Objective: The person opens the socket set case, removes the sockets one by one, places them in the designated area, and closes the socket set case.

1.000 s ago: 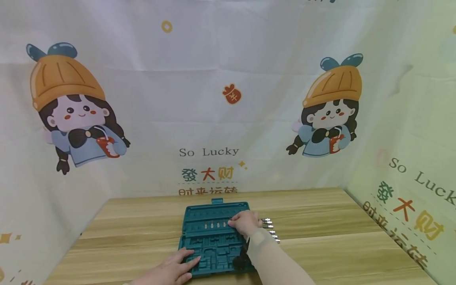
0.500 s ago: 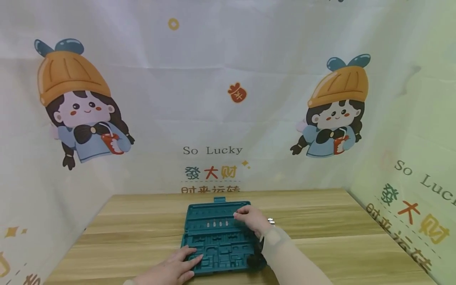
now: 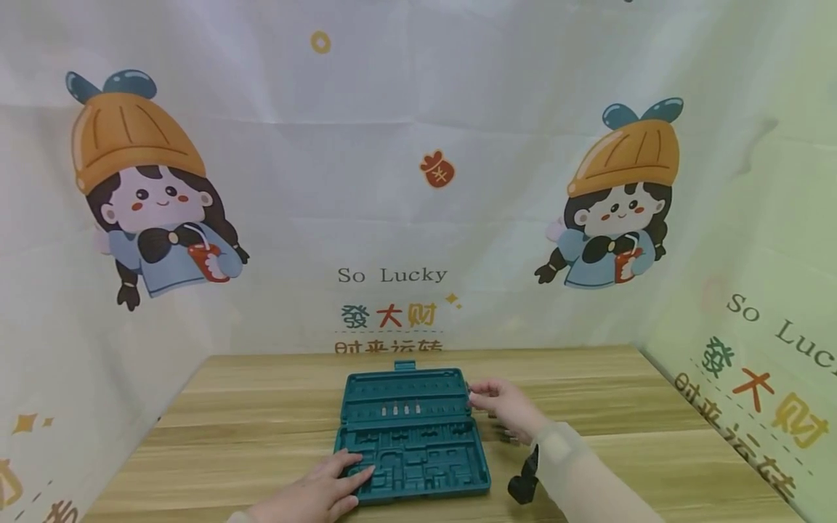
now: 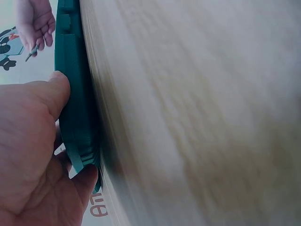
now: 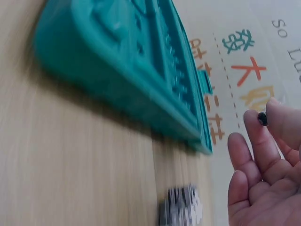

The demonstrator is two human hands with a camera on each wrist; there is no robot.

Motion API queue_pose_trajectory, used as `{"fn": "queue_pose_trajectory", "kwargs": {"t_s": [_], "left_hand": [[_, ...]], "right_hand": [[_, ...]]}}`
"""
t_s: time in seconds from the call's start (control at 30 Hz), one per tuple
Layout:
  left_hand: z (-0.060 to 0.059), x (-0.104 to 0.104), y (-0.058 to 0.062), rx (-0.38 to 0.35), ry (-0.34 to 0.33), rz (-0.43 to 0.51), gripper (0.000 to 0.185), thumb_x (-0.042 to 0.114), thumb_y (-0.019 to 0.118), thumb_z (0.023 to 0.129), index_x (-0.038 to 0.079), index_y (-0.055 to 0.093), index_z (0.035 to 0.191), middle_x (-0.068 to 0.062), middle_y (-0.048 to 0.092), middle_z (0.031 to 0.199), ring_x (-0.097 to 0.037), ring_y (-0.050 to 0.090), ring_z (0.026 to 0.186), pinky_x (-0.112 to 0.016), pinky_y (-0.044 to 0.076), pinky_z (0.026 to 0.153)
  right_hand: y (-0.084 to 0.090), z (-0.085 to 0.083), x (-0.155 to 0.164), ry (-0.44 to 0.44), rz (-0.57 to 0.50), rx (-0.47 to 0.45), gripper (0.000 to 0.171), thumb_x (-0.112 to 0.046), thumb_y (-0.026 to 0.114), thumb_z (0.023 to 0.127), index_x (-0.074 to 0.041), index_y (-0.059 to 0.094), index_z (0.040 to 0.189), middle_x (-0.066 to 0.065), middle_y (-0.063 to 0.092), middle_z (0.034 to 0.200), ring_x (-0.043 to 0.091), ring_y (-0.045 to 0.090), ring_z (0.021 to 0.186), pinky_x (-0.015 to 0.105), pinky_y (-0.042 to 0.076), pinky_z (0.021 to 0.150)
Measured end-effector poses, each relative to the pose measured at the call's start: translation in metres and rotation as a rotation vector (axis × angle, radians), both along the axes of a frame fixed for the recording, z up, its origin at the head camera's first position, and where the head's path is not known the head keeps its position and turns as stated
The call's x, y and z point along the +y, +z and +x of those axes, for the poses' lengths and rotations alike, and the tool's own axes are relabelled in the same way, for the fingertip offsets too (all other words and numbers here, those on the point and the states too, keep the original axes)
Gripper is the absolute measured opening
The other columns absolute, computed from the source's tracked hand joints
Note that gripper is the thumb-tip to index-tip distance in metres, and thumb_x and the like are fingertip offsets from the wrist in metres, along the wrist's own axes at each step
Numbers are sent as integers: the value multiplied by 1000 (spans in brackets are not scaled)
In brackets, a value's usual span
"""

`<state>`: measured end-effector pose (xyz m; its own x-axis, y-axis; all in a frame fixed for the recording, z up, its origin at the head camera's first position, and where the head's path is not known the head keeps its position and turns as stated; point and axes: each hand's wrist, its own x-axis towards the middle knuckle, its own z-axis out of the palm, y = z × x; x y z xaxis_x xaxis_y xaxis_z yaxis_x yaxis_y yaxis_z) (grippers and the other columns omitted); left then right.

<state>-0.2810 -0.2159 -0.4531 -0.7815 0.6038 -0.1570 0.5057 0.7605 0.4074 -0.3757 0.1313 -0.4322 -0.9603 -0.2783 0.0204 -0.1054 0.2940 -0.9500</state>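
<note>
A teal plastic tool case [image 3: 428,465] lies opened flat on the table, with several small silver bits [image 3: 395,410] standing in its lid [image 3: 451,385]. My left hand [image 3: 320,487] rests on the case's left side, fingers extended over the moulded tray. In the left wrist view its fingertips [image 4: 59,82] touch the case edge. Just right of the lid, my right hand [image 3: 506,403] pinches a small dark screwdriver bit [image 5: 262,118] between thumb and index finger. That bit [image 4: 32,52] also shows in the left wrist view as a thin pointed piece.
A cluster of black and silver metal pieces [image 5: 181,205] lies on the wooden table [image 3: 621,407] right of the case, partly hidden by the right hand in the head view. A printed cloth [image 3: 392,181] hangs behind the table.
My right hand has moved right, from over the lid to beside its right edge. My left hand stays on the case. The head view has shifted slightly.
</note>
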Motion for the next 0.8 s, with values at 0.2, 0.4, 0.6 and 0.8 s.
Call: {"fn": "queue_pose_trajectory", "kwargs": {"t_s": [0.2,0.4,0.6,0.8], "left_hand": [[0,1,-1,-3,10,-2,58,52,43,98,25,38,150,-9,31,152,-39,27,139,-55,35,102],[0,1,-3,22,-2,-12,58,52,42,98,25,37,150,-8,32,152,-38,28,139,-55,36,102],[1,1,-3,23,-12,-14,58,52,42,99,24,38,150,-9,33,151,-38,28,138,-55,36,102],[2,0,0,38,-19,-16,57,48,44,100,22,38,150,-10,34,151,-39,28,138,-55,35,102]], "right_hand": [[-3,3,20,-63,4,-6,26,-14,64,94,5,62,111,17,64,109,27,61,100,48,45,90],[-7,8,35,-128,60,-3,20,-15,67,91,1,65,103,5,65,97,19,58,92,40,46,83],[-11,19,50,-114,126,28,19,-12,70,88,3,66,100,6,64,95,19,57,88,36,47,78],[-18,29,60,-108,212,51,15,-9,72,86,1,66,94,5,61,88,18,53,82,32,44,72]]}}
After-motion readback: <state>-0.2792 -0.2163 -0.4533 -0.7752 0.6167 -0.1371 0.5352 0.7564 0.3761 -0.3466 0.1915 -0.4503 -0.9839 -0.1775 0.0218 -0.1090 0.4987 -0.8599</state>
